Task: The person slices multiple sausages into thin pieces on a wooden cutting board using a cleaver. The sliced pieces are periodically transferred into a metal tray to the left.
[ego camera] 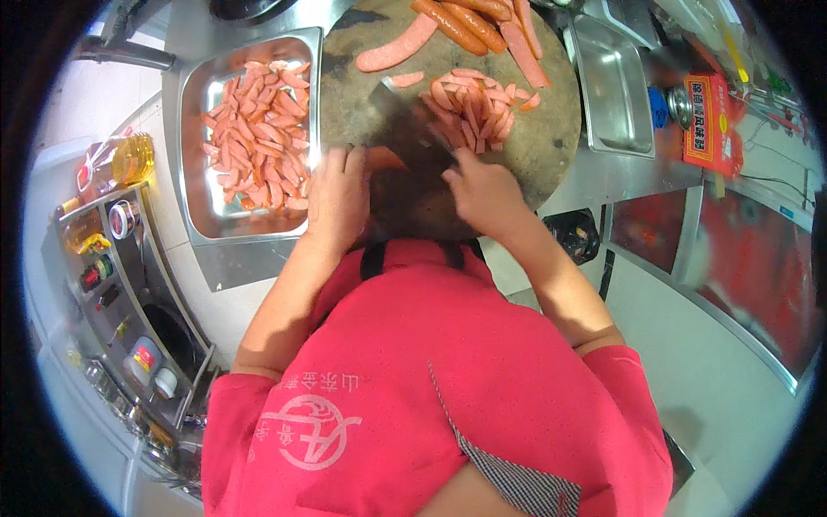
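My right hand [486, 192] is closed on the handle of a cleaver [413, 123], whose dark, motion-blurred blade lies over the round wooden chopping board [549, 142]. At the board's left edge, my left hand [337, 194] has its fingers by a reddish sausage piece [386, 158]; whether it grips the piece is unclear. A heap of sliced sausage [475, 110] lies just beyond the blade. Whole sausages [459, 29] and halved lengths [397, 48] rest at the far side of the board. More slices [258, 136] fill much of the steel tray [315, 84] on the left.
An empty steel tray [614, 84] stands right of the board, near a red printed package [707, 123]. A bottle of yellow oil [132, 160] and a shelf unit [139, 284] with containers are at the left. A black bag [574, 236] hangs below the counter's right side.
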Motion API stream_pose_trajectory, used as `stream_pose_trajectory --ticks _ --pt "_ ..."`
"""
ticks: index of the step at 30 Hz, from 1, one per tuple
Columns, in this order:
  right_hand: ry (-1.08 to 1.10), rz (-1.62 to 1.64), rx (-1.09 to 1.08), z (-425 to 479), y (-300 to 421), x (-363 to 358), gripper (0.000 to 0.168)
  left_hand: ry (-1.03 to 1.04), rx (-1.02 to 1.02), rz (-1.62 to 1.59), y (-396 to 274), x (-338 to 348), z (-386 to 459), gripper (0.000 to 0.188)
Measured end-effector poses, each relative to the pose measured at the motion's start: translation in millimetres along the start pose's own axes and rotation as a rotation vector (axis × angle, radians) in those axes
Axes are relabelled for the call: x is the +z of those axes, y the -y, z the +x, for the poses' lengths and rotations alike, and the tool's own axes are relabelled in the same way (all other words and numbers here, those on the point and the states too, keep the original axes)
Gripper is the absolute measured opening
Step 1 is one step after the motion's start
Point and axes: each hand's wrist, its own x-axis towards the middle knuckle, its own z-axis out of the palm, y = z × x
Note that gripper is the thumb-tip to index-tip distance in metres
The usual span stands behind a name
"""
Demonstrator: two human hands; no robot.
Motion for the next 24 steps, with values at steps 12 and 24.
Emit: stream_pose_trajectory --ticks 12,24 --pt "0.049 -0.126 0.012 -21.4 -6.4 -33.3 0.020 -0.041 0.350 0.031 -35.9 26.2 31.6 0.029" --pt "0.119 -0.094 0.023 -19.4 4.0 -33.8 0.028 -0.018 0.272 0.059 -37.7 29.8 28.0 0.029"
